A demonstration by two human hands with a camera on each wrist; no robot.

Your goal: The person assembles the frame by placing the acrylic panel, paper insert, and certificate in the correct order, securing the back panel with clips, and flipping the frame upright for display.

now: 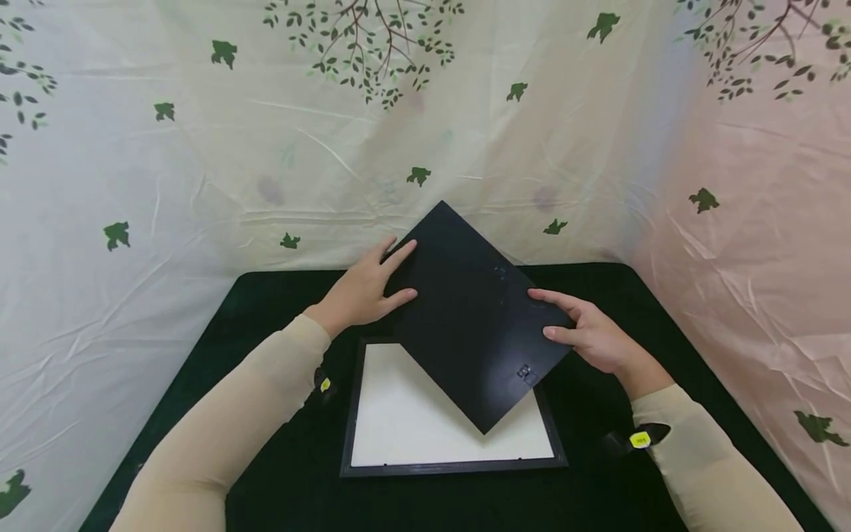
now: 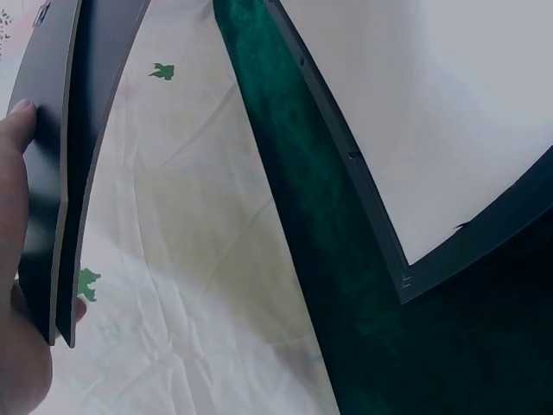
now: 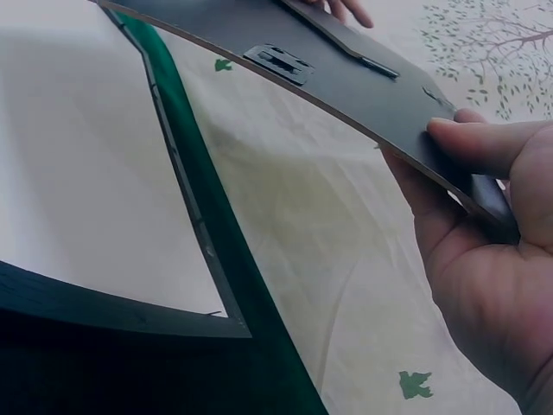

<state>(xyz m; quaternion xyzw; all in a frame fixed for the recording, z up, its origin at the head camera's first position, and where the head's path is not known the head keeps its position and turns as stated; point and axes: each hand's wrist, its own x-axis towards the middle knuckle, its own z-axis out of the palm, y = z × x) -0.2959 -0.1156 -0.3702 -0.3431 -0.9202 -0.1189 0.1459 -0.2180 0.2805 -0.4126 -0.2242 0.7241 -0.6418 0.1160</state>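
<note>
A black picture-frame backing board (image 1: 472, 318) is held up, tilted cornerwise, above a black picture frame (image 1: 454, 469). My left hand (image 1: 362, 292) grips its left corner, thumb on one face and fingertips behind in the left wrist view. There a second black panel (image 2: 99, 112) stands slightly apart from the board along its length. At the right corner my right hand (image 1: 598, 336) pinches the board between thumb and fingers. A metal hanger plate (image 3: 279, 64) shows on the board's face in the right wrist view. The frame lies flat, with a white sheet (image 1: 412, 421) inside it, partly covered by the board.
Small dark tabs (image 2: 352, 156) stick out along the frame's inner edge. The frame rests on a dark green cloth-covered table (image 1: 286, 473). Pale curtains (image 1: 425, 133) with leaf and bird prints hang behind and at both sides.
</note>
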